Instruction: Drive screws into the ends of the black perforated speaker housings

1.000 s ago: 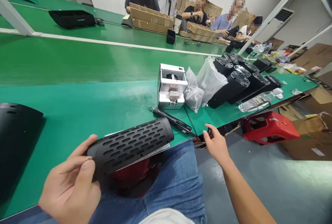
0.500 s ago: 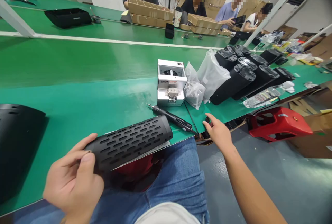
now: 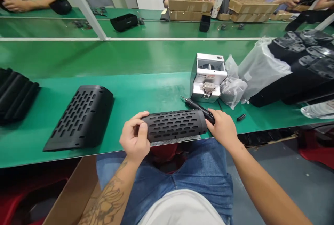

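Observation:
My left hand (image 3: 135, 134) is closed on the left end of a black slotted cover (image 3: 176, 124), thumb on top. The cover lies level over the table's front edge, its slotted face up. My right hand (image 3: 221, 126) wraps around the rear of a black electric screwdriver (image 3: 198, 107) just beyond the cover's right end. The screwdriver's bit points to the far left. A small black part (image 3: 241, 117) lies right of my right hand. Behind the screwdriver stands a white screw feeder (image 3: 208, 79).
Another black slotted shell (image 3: 80, 117) stands at left, with several dark housings (image 3: 18, 96) farther left. Plastic bags (image 3: 261, 68) and black housings (image 3: 300, 68) crowd the right, near a clear bottle (image 3: 319, 108). Across the green table (image 3: 146, 58), people sit behind cardboard boxes (image 3: 190, 7).
My right hand has moved from beside the small black part onto the screwdriver handle. The left hand still holds the cover, now more level. The view has swung left.

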A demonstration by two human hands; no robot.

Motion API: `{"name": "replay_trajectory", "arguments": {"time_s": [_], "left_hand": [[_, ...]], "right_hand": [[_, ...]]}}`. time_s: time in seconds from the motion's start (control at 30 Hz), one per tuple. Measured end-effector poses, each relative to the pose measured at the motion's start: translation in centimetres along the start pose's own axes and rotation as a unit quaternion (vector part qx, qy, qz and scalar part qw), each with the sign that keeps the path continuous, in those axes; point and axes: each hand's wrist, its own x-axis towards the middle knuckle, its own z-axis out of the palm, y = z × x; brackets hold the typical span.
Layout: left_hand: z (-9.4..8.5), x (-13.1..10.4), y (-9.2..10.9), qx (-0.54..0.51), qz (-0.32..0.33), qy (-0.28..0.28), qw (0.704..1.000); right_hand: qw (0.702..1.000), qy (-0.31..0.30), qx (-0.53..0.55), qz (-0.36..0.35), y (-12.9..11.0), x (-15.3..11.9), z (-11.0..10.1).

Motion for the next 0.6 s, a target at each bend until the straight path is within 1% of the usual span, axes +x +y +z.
{"name": "replay_trajectory", "arguments": {"time_s": [0.07, 0.13, 0.23, 0.27, 0.3, 0.33, 0.37, 0.4, 0.43, 0.47, 0.5, 0.53, 0.57, 0.6], "left_hand": [[-0.2, -0.1, -0.2, 0.001, -0.01, -0.008, 1.0], [-0.7, -0.4, -0.4, 0.014, -0.018, -0.014, 1.0], [-1.4, -0.5, 0.0, 0.055, -0.034, -0.036, 0.997], [-1.7, -0.3, 0.5, 0.077, -0.026, -0.042, 0.996], [-1.8, -0.1, 1.4, 0.099, -0.004, -0.047, 0.994], [-1.8, 0.1, 2.5, 0.117, 0.033, -0.055, 0.991], [-1.6, 0.3, 4.0, 0.13, 0.087, -0.071, 0.985], [-1.2, 0.5, 5.7, 0.135, 0.152, -0.091, 0.975], [-0.5, 0.8, 7.6, 0.132, 0.216, -0.122, 0.96], [0.4, 0.9, 9.6, 0.126, 0.28, -0.156, 0.939], [1.5, 1.1, 11.4, 0.116, 0.334, -0.17, 0.92], [2.7, 1.4, 13.0, 0.102, 0.371, -0.186, 0.904], [3.8, 1.7, 14.2, 0.083, 0.391, -0.204, 0.894], [4.9, 2.1, 15.1, 0.072, 0.386, -0.222, 0.892]], "right_hand": [[1.0, 0.013, -0.011, -0.016, -0.1, 0.1, -0.3], [0.999, 0.036, -0.023, -0.029, 0.0, -0.3, -1.3], [0.995, 0.081, -0.044, -0.034, 0.4, -1.2, -4.0], [0.993, 0.1, -0.052, -0.035, 0.5, -1.4, -5.1], [0.989, 0.125, -0.062, -0.039, 0.6, -1.7, -6.3], [0.984, 0.154, -0.073, -0.049, 0.5, -1.9, -7.7], [0.977, 0.184, -0.086, -0.063, 0.3, -2.0, -9.1], [0.969, 0.21, -0.099, -0.081, -0.1, -2.2, -10.6], [0.963, 0.224, -0.11, -0.102, -0.7, -2.3, -12.0], [0.959, 0.224, -0.114, -0.127, -1.4, -2.4, -13.5], [0.959, 0.21, -0.112, -0.153, -2.2, -2.6, -14.8], [0.959, 0.19, -0.105, -0.182, -3.0, -2.9, -16.0], [0.958, 0.169, -0.098, -0.21, -3.7, -3.3, -17.0], [0.956, 0.155, -0.095, -0.231, -4.3, -3.8, -17.9]]}}
